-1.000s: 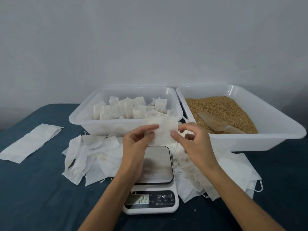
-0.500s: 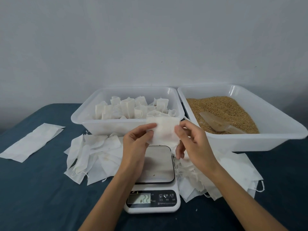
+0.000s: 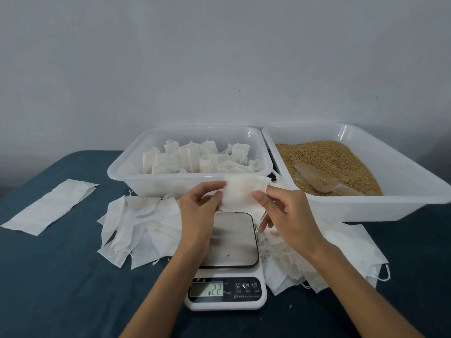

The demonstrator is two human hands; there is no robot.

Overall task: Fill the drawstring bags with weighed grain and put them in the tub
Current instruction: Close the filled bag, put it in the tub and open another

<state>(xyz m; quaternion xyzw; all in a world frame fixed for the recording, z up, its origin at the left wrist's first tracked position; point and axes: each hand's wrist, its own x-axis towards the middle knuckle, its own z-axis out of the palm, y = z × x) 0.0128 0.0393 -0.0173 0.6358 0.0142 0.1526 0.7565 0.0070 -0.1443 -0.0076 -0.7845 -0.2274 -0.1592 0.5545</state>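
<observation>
Held above the scale (image 3: 229, 240) near the counter's front edge, the limp, featherlight drawstring bag (image 3: 240, 194) was pinched at opposite edges by the left hand (image 3: 200, 211) and right hand (image 3: 285, 213) fingers, likely best gripped at its mouth.

Bare forearms, no sleeves, no jewellery

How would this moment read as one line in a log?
step: opening bag | left hand: pinching bag | right hand: pinching bag | scoop: lying in grain
</observation>
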